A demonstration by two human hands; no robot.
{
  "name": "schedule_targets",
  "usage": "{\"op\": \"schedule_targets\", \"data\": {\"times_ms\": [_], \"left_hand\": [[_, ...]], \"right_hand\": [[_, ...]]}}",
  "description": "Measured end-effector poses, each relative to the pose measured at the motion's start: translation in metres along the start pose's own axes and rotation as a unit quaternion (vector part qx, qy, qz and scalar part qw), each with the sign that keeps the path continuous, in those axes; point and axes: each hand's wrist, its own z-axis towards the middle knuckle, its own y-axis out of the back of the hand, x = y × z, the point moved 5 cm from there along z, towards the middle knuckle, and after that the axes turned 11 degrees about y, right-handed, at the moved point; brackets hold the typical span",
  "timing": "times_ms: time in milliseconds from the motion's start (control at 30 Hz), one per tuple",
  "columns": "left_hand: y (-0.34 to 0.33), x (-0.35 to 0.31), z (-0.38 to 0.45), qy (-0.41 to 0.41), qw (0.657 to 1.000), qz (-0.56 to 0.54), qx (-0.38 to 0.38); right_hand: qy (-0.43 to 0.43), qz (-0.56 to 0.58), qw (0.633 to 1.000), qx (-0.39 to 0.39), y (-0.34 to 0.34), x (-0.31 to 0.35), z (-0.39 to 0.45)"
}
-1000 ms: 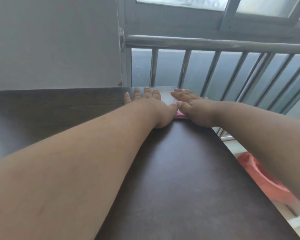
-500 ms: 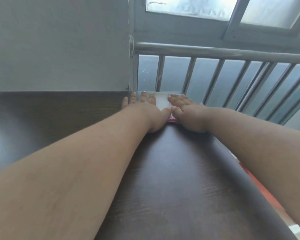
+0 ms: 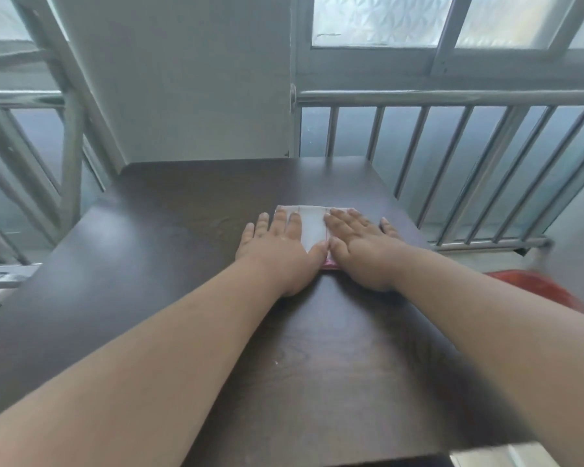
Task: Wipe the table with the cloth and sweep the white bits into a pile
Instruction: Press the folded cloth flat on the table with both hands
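Note:
A folded white cloth (image 3: 312, 225) with a pink edge lies flat on the dark wooden table (image 3: 169, 251), right of its middle. My left hand (image 3: 277, 246) presses flat on the cloth's left part, fingers spread. My right hand (image 3: 358, 246) presses flat on its right part, thumbs nearly touching. A tiny white bit (image 3: 276, 362) lies on the table between my forearms. Most of the cloth is hidden under my palms.
A metal railing (image 3: 452, 96) with vertical bars runs behind and right of the table. A white wall (image 3: 189, 79) stands behind the far edge. A red object (image 3: 533, 288) sits low beyond the right edge. Metal frame bars (image 3: 64, 129) stand at the left.
Both hands with the cloth under them have slid back from the table's far right corner toward me. The view has tilted down, showing more of the table.

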Motion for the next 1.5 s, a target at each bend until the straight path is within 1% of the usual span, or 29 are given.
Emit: {"op": "schedule_targets", "data": {"times_ms": [300,533,633,800,1000,1233,1500], "left_hand": [[-0.007,0.022,-0.117,0.003,1.000,0.003,-0.004],[-0.015,0.031,-0.198,-0.018,1.000,0.014,-0.010],[-0.020,0.033,-0.214,-0.017,1.000,0.022,-0.008],[-0.018,0.033,-0.218,-0.016,1.000,0.024,-0.006],[-0.013,0.030,-0.197,-0.020,1.000,0.019,0.006],[-0.002,0.022,-0.118,-0.013,1.000,0.017,0.011],[0.010,0.004,0.041,0.009,1.000,0.015,0.017]], "right_hand": [[0.028,-0.010,1.000,0.000,-0.019,0.060,-0.098],[0.027,-0.029,0.999,-0.006,-0.036,0.100,-0.174],[0.026,-0.034,0.999,-0.007,-0.040,0.107,-0.190],[0.031,-0.029,0.999,-0.004,-0.039,0.110,-0.192],[0.031,-0.015,0.999,0.012,-0.034,0.098,-0.172],[0.017,-0.005,1.000,0.015,-0.018,0.065,-0.103],[0.002,-0.001,1.000,0.009,0.005,-0.009,0.045]]}}
